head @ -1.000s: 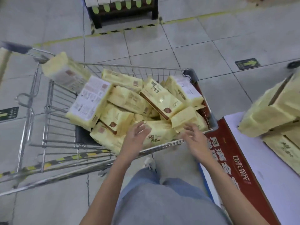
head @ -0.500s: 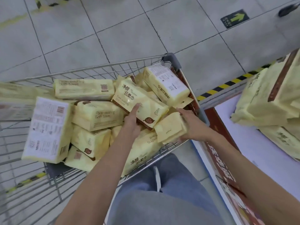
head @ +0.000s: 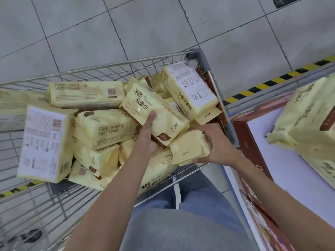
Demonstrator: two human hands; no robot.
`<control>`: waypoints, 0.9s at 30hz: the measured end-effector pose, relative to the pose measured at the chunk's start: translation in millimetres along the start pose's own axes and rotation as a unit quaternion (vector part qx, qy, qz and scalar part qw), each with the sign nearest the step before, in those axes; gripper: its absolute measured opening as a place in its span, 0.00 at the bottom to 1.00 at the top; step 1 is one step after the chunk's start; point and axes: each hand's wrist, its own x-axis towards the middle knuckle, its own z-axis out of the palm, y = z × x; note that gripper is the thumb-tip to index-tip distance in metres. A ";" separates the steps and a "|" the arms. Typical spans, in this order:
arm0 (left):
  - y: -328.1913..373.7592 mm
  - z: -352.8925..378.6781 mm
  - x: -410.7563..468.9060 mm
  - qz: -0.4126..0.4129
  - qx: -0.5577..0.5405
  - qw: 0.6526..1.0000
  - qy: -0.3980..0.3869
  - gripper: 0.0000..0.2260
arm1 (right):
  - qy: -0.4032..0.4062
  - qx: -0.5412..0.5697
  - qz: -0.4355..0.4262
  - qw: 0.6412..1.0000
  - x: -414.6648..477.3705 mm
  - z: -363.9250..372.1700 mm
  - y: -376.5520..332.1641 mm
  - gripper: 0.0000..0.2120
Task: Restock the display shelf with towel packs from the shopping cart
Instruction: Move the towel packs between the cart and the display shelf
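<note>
Head view: I look straight down into the shopping cart [head: 201,57], where yellow towel packs lie heaped at all angles, and both my arms reach in over its near rim. My left grip [head: 147,136] holds the tilted pack [head: 163,109] on top of the heap, with one digit laid straight along its printed face and the palm tucked against its lower long edge. The fingers beneath are hidden, so I judge this a pinch rather than see it whole. My right grip [head: 215,144] is curled round the end of a second pack [head: 186,149], close to the cart's right wall, with the fingers wrapped over its folded end. The display shelf [head: 290,169] stands just to the right of the cart, and its white top carries stacked packs [head: 311,115]. The packs look light and soft to me: thin film over tissue, which dents under the fingers and creases at the seams. The film is probably slick, so a pinch on one flat face alone could slide. I would rather span the narrow thickness near the middle, thumb on one broad face and fingers on the other, so the pack neither droops nor twists. The thin end flaps look too weak to lift by.
</note>
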 end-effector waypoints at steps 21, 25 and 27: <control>60.5 -0.3 -85.0 0.173 -0.065 0.975 -0.122 0.41 | 0.274 0.576 0.113 0.762 -2.1 -37.0 -56.2 0.50; 54.0 -14.6 -111.2 0.168 -0.071 0.977 -0.110 0.28 | 0.292 0.686 0.124 0.655 -1.3 -41.2 -66.5 0.24; 47.3 -25.2 -118.9 0.168 -0.051 0.979 -0.102 0.38 | 0.287 0.721 0.126 0.618 -4.4 -37.0 -68.2 0.14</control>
